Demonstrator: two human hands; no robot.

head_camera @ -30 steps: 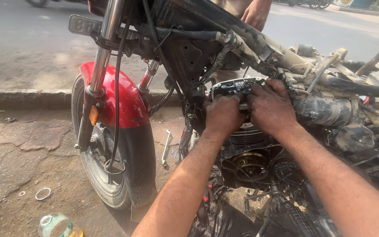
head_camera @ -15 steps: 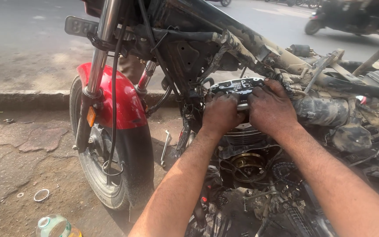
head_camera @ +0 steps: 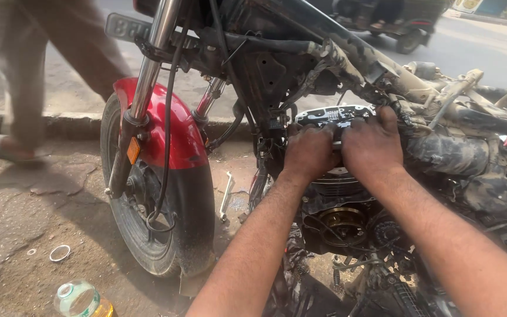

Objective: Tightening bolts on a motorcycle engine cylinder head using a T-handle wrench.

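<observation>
On roadside pavement, both hands' grip (head_camera: 347, 147) is closed around the engine cover (head_camera: 330, 115).

Both hands cover most of the engine cover (head_camera: 330, 114), so only its top edge shows above the knuckles. The fingertips of the left hand (head_camera: 311, 151) and the right hand (head_camera: 372, 144) are hidden; what they grip cannot be told. Far left of the hands, a walking person (head_camera: 42, 53) is blurred and cut by the top edge. Below left of them, a bottle (head_camera: 80, 300) is cut by the bottom edge.
</observation>
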